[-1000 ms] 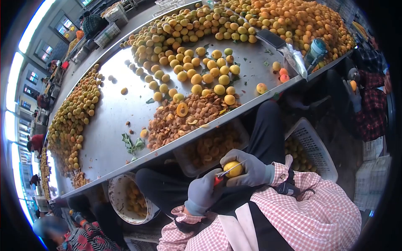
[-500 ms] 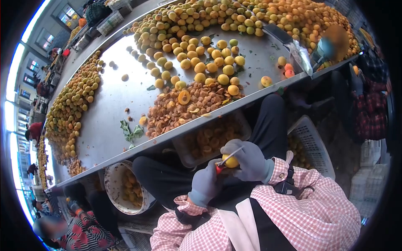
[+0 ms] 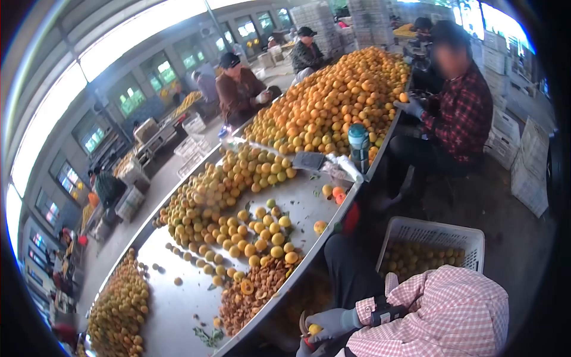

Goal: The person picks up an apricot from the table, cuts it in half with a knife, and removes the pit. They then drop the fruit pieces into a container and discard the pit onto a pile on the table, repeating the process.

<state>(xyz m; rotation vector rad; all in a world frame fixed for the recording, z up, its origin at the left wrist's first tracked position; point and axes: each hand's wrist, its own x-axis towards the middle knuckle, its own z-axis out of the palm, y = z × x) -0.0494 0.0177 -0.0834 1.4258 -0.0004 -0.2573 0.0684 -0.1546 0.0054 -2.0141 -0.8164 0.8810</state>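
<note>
Both my hands wear grey gloves and sit low at the bottom edge of the view. My right hand [image 3: 338,322] is closed round a yellow apricot [image 3: 315,328]. Just to its left, my left hand [image 3: 304,350] is partly cut off by the frame edge; it grips a small knife with a red handle [image 3: 308,344], the blade up against the fruit. Beyond them on the metal table lies a heap of brown apricot stones [image 3: 257,291], with a halved apricot [image 3: 247,287] on top.
Whole apricots [image 3: 333,101] are piled along the metal table [image 3: 178,303]. A white crate [image 3: 437,226] with fruit stands at my right. A teal bottle [image 3: 358,146] and a dark phone-like slab [image 3: 308,160] rest on the table. A co-worker in a plaid shirt [image 3: 461,113] sits farther right.
My view has swung up and to the right, so co-workers and the large pile now show. My hands appear lower in view, still holding the knife and apricot.
</note>
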